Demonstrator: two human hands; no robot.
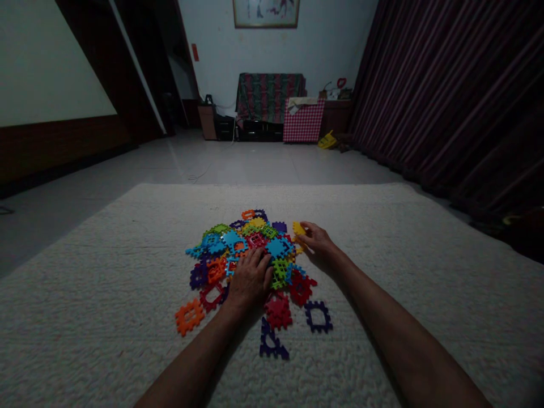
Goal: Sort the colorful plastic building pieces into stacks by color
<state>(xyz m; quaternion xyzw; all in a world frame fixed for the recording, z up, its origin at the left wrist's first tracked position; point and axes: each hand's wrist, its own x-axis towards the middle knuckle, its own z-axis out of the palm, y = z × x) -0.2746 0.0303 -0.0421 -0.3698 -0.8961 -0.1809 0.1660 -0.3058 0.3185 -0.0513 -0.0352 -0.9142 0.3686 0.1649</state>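
Observation:
A heap of colourful plastic interlocking tiles with notched edges lies before me, among them a light blue tile (277,248) and a green lattice tile (280,274). My left hand (251,276) rests on the heap, palm down, fingers slightly apart over the tiles. At the heap's right side, my right hand (315,238) pinches a yellow tile (298,228) between thumb and fingers. Nearer me lie an orange tile (189,317), a purple triangular piece (272,341), a dark purple square frame (318,316) and a red tile (277,310).
The tiles lie on a pale quilted mat (127,272) over a tiled floor (263,164). Dark curtains (425,85) hang at the right. Along the far wall stand a cloth-covered object (270,96), a red checked cloth (302,124) and a yellow item (327,140).

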